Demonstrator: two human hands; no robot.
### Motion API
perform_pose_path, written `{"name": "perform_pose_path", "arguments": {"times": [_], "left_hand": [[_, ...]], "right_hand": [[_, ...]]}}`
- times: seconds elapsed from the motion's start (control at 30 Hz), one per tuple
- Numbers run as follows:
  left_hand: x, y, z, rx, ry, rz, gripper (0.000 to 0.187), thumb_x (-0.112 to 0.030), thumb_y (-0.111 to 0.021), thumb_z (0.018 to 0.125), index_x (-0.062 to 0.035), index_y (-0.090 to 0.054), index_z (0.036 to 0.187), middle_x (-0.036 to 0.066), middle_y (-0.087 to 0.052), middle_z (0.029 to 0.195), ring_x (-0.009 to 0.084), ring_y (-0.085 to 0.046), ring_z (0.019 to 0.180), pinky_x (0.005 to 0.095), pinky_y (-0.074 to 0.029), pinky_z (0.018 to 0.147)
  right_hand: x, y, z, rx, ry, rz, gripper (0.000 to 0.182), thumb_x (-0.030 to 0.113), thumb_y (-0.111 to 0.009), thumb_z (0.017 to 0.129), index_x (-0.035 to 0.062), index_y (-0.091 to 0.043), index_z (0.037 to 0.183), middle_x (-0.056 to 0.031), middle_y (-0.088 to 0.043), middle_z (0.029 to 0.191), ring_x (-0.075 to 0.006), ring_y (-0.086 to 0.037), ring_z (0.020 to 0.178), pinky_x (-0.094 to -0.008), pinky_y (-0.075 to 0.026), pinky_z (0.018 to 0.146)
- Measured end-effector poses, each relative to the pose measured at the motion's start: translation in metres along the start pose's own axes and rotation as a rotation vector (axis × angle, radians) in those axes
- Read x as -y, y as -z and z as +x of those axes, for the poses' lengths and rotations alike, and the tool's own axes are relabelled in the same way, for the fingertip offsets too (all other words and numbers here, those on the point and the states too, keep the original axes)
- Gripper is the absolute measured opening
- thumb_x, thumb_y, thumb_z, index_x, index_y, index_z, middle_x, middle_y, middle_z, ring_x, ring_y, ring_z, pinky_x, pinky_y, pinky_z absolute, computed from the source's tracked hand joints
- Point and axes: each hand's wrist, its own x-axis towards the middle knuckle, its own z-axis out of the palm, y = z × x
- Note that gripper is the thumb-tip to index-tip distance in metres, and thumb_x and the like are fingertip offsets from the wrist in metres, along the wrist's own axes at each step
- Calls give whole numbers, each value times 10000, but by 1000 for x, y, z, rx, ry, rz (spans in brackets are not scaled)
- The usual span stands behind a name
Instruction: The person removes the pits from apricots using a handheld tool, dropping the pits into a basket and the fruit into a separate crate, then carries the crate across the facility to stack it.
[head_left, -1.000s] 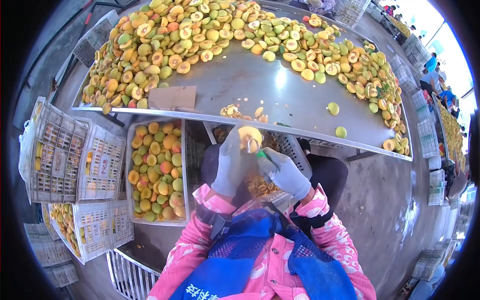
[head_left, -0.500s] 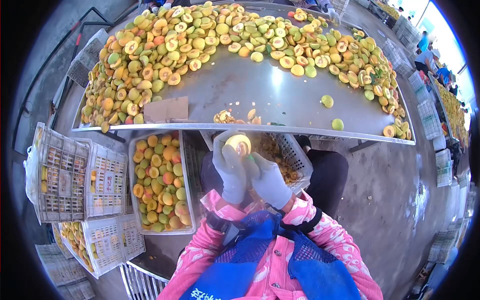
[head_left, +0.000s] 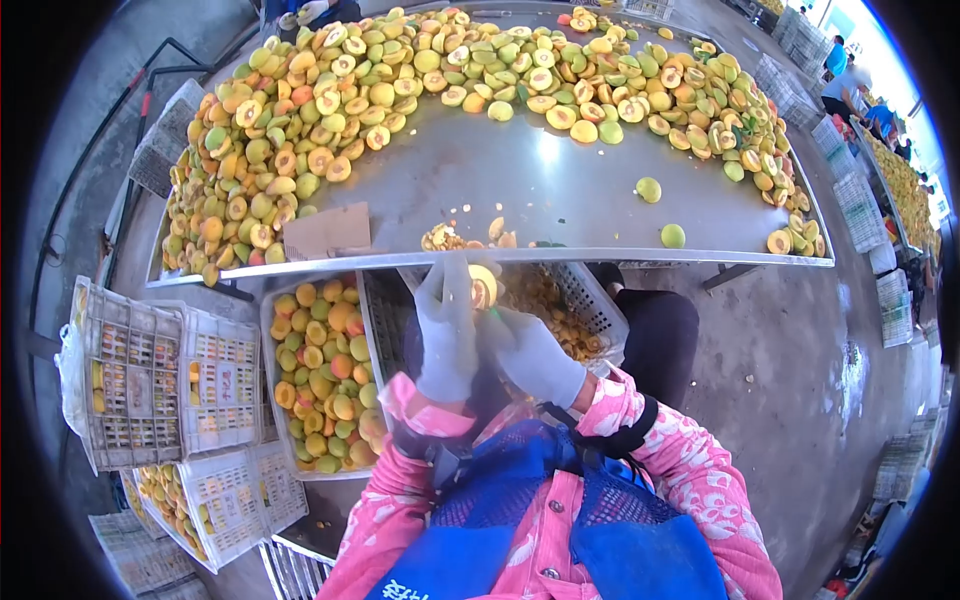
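Observation:
My left hand (head_left: 446, 330), in a pale glove, holds a halved stone fruit (head_left: 482, 287) just in front of the metal table's edge. Its cut face shows pale yellow flesh around a brown middle. Close against it, my gloved right hand (head_left: 538, 355) is closed around a small tool (head_left: 491, 311) with a green part; the rest of that tool is hidden by the fingers. Below and beyond my hands, a crate (head_left: 598, 312) holds brownish scraps. On the table edge above lie a small heap of yellow bits (head_left: 442, 238) and a few loose pieces (head_left: 500, 233).
Halved fruit (head_left: 300, 130) is piled along the table's far and left sides. The metal table (head_left: 430, 185) carries a cardboard piece (head_left: 327, 231) and two green fruits. At left stand a full fruit crate (head_left: 325, 375) and stacked white crates (head_left: 220, 375). Other people work in the background.
Both hands and the fruit half stay together near the table edge, with the fruit's cut face now turned more sideways. The camera view has shifted slightly.

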Motion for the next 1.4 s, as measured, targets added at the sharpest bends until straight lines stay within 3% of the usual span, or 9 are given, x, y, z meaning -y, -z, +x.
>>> {"name": "perform_pose_path", "arguments": {"times": [0.47, 0.67, 0.77, 0.83, 0.87, 1.0, 1.1, 1.17, 1.4], "left_hand": [[-6, -27, -5, -147, -354, 65, 314, -224, -405, 954, 15, -607, 931, 97, -627, 816, 154, -569, 722, 263, -463, 692], [-15, -11, 13, 102, -125, 59, 237, -159, -488, 910, 27, -633, 896, 91, -632, 783, 151, -582, 663, 261, -476, 641], [-18, -3, 24, 247, 112, -25, 207, -156, -522, 902, 13, -642, 899, 88, -630, 757, 152, -596, 639, 262, -489, 595], [1, 1, 35, 270, 202, -163, 213, -180, -558, 890, 10, -653, 897, 92, -634, 724, 165, -614, 639, 279, -501, 583], [23, -1, 41, 233, 211, -253, 240, -210, -578, 883, 17, -657, 895, 98, -640, 707, 176, -621, 641, 292, -506, 588], [44, -26, 32, -289, -307, 630, 322, -262, -652, 834, 60, -656, 827, 128, -659, 665, 189, -624, 628, 327, -494, 590], [57, -18, 46, -95, -40, 522, 254, -187, -581, 893, 53, -646, 945, 110, -665, 780, 142, -597, 670, 289, -477, 590], [85, -8, 57, 343, 306, -205, 288, -257, -615, 872, 28, -647, 871, 111, -646, 698, 142, -553, 592, 325, -449, 538], [57, -21, 29, -239, -265, 576, 386, -420, -608, 824, -43, -679, 785, 178, -622, 676, 286, -593, 532, 372, -489, 575]], "right_hand": [[12, 2, 0, -229, 230, 11, 234, 242, -506, 937, 29, -564, 1013, -244, -607, 794, -433, -604, 749, -429, -470, 594], [-10, 6, 3, -122, 210, 22, 251, 253, -517, 949, 9, -571, 977, -130, -593, 667, -235, -582, 542, -366, -441, 505], [5, 23, -4, 114, -271, 330, 214, 210, -550, 911, 13, -576, 990, -38, -541, 634, -156, -512, 504, -297, -444, 500], [1, 35, 2, 334, -639, 880, 356, 420, -492, 947, 86, -540, 834, 43, -393, 551, -87, -370, 406, -258, -318, 387], [23, 30, 0, 240, -612, 579, 458, 561, -417, 937, 144, -484, 759, 69, -297, 515, -65, -249, 381, -254, -217, 356], [9, 37, 1, 197, -728, 627, 530, 654, -374, 905, 149, -453, 767, 62, -255, 497, -83, -259, 375, -264, -259, 351], [-2, 39, 0, 252, -733, 615, 514, 651, -391, 901, 156, -449, 777, 55, -246, 490, -88, -247, 363, -268, -257, 341], [1, 35, -5, 197, -652, 470, 525, 679, -399, 879, 169, -426, 754, 72, -197, 464, -75, -190, 330, -255, -186, 314], [-12, 42, 1, 351, -763, 824, 501, 629, -368, 913, 160, -393, 740, 88, -167, 474, -55, -161, 318, -246, -165, 278]]}}
